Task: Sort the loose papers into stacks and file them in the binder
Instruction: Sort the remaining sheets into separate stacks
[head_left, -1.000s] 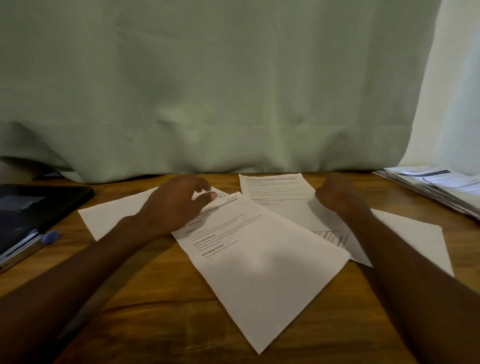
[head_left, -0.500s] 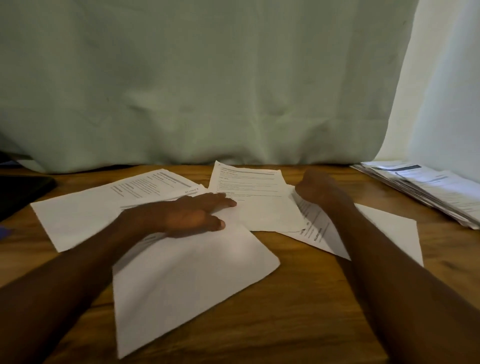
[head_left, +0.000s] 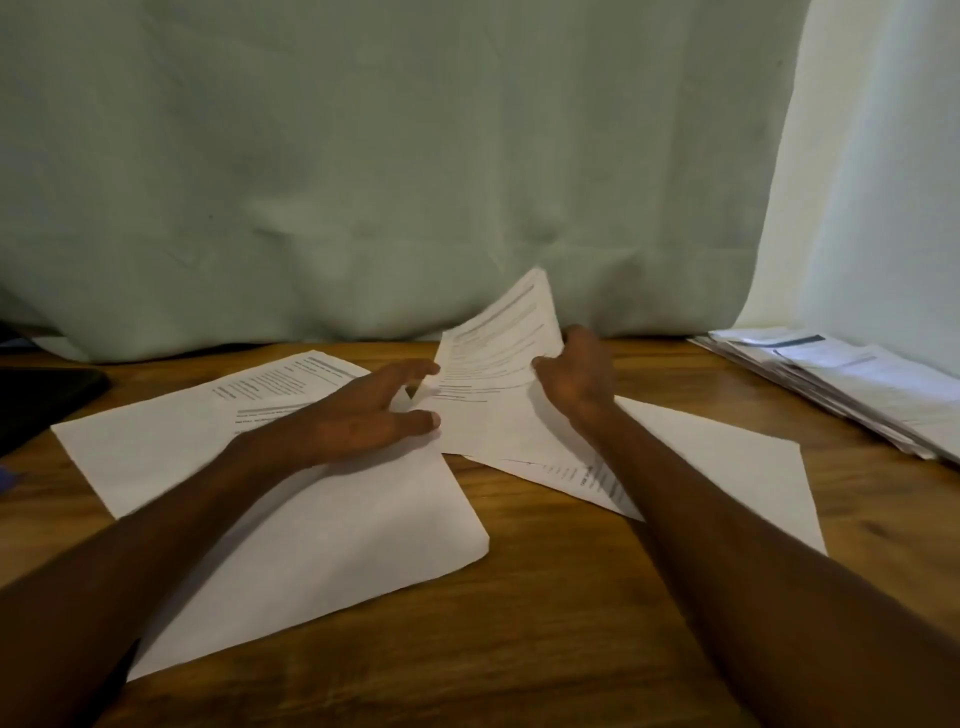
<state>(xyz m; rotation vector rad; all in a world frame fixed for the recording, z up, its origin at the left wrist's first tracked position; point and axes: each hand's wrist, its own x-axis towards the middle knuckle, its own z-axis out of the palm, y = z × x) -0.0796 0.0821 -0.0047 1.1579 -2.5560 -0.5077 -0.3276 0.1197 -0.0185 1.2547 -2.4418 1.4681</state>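
Early days imo. Right hand pinches a printed sheet by its edge, far end lifted off the table. Left hand rests on the other sheets, fingers spread & relaxed. One more sheet lies under the right forearm. Pile of papers sits far right, w/ no binder clearly visible, so sorting + filing are basically all left.
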